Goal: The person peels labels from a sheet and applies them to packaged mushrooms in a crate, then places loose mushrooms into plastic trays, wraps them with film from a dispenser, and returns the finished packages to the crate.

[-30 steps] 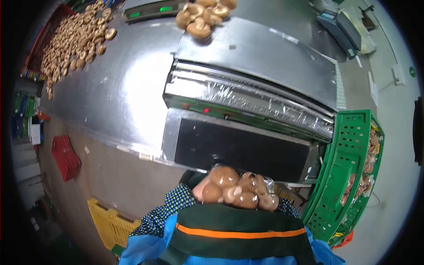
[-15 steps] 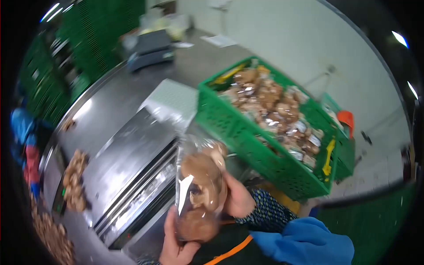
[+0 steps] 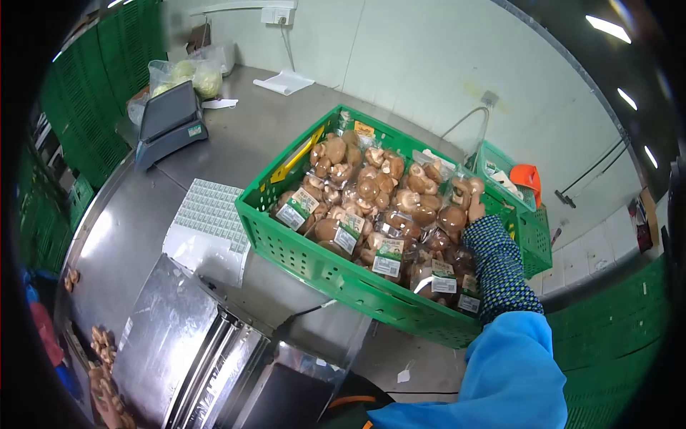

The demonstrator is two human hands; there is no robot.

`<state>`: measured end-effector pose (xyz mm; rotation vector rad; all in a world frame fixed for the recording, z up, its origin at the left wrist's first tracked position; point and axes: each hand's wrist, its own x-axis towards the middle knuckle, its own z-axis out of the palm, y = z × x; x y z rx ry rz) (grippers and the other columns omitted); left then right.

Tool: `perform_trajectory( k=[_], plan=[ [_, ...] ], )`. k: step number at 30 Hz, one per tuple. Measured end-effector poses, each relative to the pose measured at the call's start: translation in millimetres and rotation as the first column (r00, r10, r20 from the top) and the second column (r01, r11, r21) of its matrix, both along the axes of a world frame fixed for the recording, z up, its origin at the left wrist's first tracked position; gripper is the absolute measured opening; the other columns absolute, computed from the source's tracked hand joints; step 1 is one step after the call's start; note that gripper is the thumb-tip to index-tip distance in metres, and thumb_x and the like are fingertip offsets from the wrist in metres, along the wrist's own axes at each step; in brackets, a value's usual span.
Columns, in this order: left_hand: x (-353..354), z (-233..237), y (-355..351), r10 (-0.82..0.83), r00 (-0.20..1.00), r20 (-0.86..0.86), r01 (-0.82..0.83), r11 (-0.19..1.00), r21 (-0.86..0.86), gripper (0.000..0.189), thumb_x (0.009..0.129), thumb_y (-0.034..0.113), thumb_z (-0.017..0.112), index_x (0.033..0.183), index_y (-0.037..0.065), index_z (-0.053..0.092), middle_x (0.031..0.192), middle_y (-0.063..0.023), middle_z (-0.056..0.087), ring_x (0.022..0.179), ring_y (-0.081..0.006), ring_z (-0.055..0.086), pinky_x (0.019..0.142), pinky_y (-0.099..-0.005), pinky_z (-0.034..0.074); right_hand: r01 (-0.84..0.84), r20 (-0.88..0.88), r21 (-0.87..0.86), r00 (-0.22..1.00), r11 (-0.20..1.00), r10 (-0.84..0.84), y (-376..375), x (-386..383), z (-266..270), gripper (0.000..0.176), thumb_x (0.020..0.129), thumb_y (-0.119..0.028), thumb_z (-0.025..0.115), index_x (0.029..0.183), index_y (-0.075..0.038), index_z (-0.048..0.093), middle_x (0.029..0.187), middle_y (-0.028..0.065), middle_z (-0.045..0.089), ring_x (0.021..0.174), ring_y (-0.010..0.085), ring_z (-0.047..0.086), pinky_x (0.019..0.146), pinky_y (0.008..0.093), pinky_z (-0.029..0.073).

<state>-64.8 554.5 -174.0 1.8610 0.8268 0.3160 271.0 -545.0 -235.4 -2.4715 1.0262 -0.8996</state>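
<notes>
My right hand (image 3: 475, 200) is at the right part of a green crate (image 3: 307, 268), fingers closed on a clear-wrapped pack of mushrooms (image 3: 455, 207). The pack rests among several similar packs, many with green-and-white labels (image 3: 388, 257). Far down at the lower left edge, my left hand (image 3: 107, 409) touches a row of loose brown mushrooms (image 3: 103, 347). How its fingers are set is hard to make out there. Between my hands stands a metal wrapping machine (image 3: 168, 322).
A sheet of printed labels (image 3: 207, 214) lies beside the crate. Farther back are a grey scale (image 3: 170, 125) and bagged vegetables (image 3: 186, 77). A small green basket (image 3: 500, 171) holds an orange item (image 3: 527, 182). A person's red sleeve (image 3: 46, 332) shows at the left edge.
The mushroom pack held in both hands has moved into the crate with my right hand. My left hand has let go and gone to the loose mushrooms. The view has turned right.
</notes>
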Motion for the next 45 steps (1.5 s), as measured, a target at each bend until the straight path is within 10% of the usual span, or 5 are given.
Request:
perform_trajectory(
  k=[12,17,22,25,45],
  plan=[
    [60.2,80.6,-206.0,-0.454,0.817,-0.356,0.551,0.434,0.713,0.073,0.062,0.027,0.068,0.125,0.0,0.042,0.125,-0.0201,0.043,0.115,-0.038,0.041,0.098,-0.0436,0.032,-0.233,-0.868,-0.188,0.495,0.954,-0.05,47.2,-33.3,84.5,0.038,0.087,-0.026,0.043,0.113,0.001,0.052,0.109,0.0262,0.055,0.097,0.0366,0.056,0.085,0.0405,0.045],
    [81.4,83.4,-222.0,-0.647,0.683,-0.339,0.642,0.312,0.7,0.071,0.063,0.033,0.069,0.124,0.006,0.043,0.12,-0.0171,0.047,0.108,-0.0376,0.045,0.093,-0.0458,0.036,-0.335,-0.539,-0.301,0.832,0.893,0.13,85.0,14.2,149.2,0.037,0.084,-0.018,0.047,0.115,0.003,0.051,0.107,0.022,0.058,0.093,0.0328,0.059,0.082,0.0409,0.046],
    [56.9,84.8,-203.6,-0.593,0.688,-0.418,0.69,0.357,0.63,0.077,0.069,0.047,0.065,0.13,0.01,0.037,0.128,-0.0195,0.041,0.119,-0.0369,0.037,0.097,-0.0491,0.031,-0.855,0.252,0.51,0.247,0.088,0.936,412.5,-57.6,232.7,0.028,0.082,-0.005,0.047,0.109,0.001,0.055,0.108,0.0125,0.058,0.094,0.0199,0.056,0.081,0.0292,0.044],
    [41.0,94.4,-229.0,-0.484,0.838,-0.254,0.475,0.414,0.777,0.07,0.074,0.042,0.063,0.131,0.012,0.037,0.135,-0.019,0.034,0.129,-0.0381,0.02,0.106,-0.0524,0.011,-0.923,-0.169,-0.039,-0.371,-0.382,0.913,583.3,-130.3,204.7,0.025,0.074,-0.012,0.061,0.098,-0.005,0.062,0.098,0.012,0.061,0.095,0.0283,0.055,0.085,0.0362,0.041],
    [-89.6,77.2,-263.5,0.123,0.992,-0.02,-0.057,0.586,0.809,0.021,0.072,0.017,0.065,0.09,0.006,0.063,0.087,-0.0083,0.056,0.092,-0.026,0.047,0.091,-0.0434,0.029,-0.917,-0.27,-0.163,-0.314,-0.365,0.91,719.0,-171.1,140.2,0.08,0.064,-0.049,0.07,0.128,-0.009,0.041,0.108,0.0162,0.046,0.102,0.0315,0.041,0.093,0.0467,0.024]
  ],
)
